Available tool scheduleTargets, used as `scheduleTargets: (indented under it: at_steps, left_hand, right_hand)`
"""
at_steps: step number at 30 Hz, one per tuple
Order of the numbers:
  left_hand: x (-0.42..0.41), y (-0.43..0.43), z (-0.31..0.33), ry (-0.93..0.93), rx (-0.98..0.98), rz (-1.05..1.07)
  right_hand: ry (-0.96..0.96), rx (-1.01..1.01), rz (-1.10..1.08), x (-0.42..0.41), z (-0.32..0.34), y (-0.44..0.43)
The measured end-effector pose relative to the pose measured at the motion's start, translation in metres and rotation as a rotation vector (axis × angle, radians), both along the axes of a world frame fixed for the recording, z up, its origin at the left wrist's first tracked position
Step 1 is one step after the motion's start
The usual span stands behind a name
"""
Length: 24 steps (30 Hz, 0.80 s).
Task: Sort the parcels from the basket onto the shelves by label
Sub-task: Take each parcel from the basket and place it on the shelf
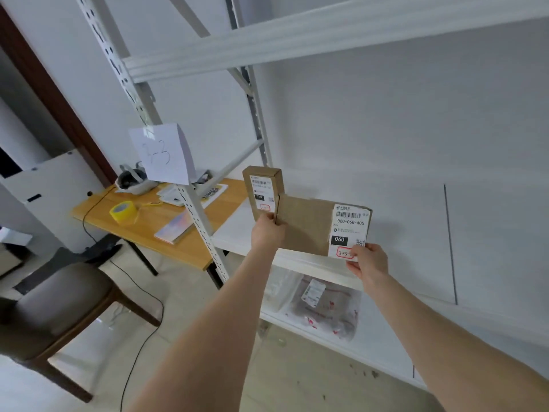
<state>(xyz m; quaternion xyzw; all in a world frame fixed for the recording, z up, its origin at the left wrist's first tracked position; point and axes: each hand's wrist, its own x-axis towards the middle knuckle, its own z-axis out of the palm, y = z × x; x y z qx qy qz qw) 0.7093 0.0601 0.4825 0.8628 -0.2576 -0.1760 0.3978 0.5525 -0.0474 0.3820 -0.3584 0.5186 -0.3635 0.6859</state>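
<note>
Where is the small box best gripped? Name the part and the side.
Probably its lower end, across the narrow width, coming from below, as the left hand does now. The small box stands upright, tall and slim, so one grip spans it; the big box crowds its right side.

Your small box [263, 188] sits at 9 o'clock of the big box [306, 224], shelf [234, 233] behind both; bagged parcel [326, 310] on lower shelf [386, 334] at 6.
</note>
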Motion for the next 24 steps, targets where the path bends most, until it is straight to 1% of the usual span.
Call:
scheduleTargets:
  at_steps: [3, 7, 14, 16, 19, 24]
  left_hand:
    - [0.030, -0.005, 0.005, 0.031, -0.019, 0.022]
    - [0.060, -0.014, 0.002, 0.050, -0.019, -0.003]
    - [0.098, -0.044, -0.016, -0.023, 0.040, -0.177]
    - [0.105, -0.052, -0.025, -0.030, 0.053, -0.234]
    - [0.111, -0.058, -0.042, -0.026, 0.057, -0.300]
    - [0.109, -0.060, -0.071, 0.039, 0.027, -0.390]
  right_hand:
    - [0.015, -0.012, 0.013, 0.029, 0.007, -0.007]
    - [0.048, -0.027, -0.013, 0.053, 0.009, -0.012]
    - [0.105, -0.046, -0.184, 0.067, 0.004, -0.012]
    - [0.217, -0.084, -0.216, 0.066, -0.002, -0.008]
    - [0.436, -0.130, -0.246, 0.062, -0.010, 0.007]
    - [0.629, -0.148, -0.260, 0.056, -0.024, 0.029]
